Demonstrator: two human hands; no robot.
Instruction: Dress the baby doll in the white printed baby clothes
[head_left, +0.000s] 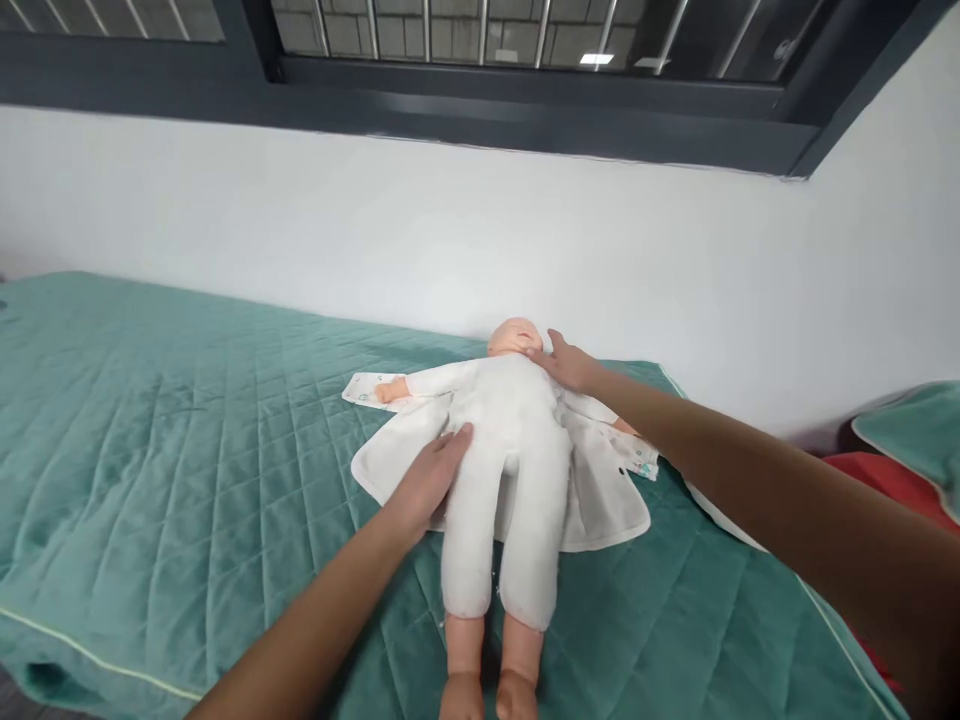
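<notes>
A baby doll [510, 410] with a white cloth body lies on its back, its bare feet pointing toward me. Its head [514, 335] is tipped back near the wall. Beneath it a small white garment [609, 500] is spread out, its patterned sleeves beside the doll's hands. My left hand [433, 478] grips the doll's side at the hip, thumb on the cloth; the other fingers are partly hidden. Up at the doll's shoulder and neck, my right hand [568, 362] has its fingers apart and touches the cloth.
Green quilted cloth [225, 460] covers the bed-like surface. A white wall [420, 230] rises behind it, below a dark-framed window [525, 100] with metal bars. Red cloth [889, 480] and another green piece [919, 435] lie at the right.
</notes>
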